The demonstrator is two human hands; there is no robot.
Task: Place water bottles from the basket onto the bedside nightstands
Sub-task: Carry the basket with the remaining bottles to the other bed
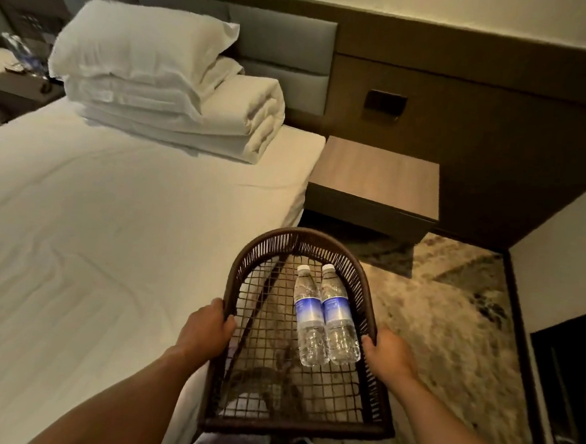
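**Two bottles in the basket, held beside the bed**

A dark woven wire basket [304,246] is carried in both hands over the gap between the bed [113,228] and the patterned carpet [450,317]. The left hand [206,326] is clasped round the basket's left rim, fingers curled over the edge; the right hand [388,356] grips the right rim in the same way.

Two clear water bottles lie flat on the basket's mesh floor, toward its right side, touching along their lengths, white caps pointing to the rounded far end. The left bottle [308,313] and the right bottle [336,312] each wear a blue label round the middle.

Beyond the basket's far end stands a wooden nightstand [377,173], its left edge against the mattress. A pillow [141,44] sits on a folded white duvet [201,120] at the head of the bed. At the far left, another nightstand [18,86] carries a blurred bottle [19,50].
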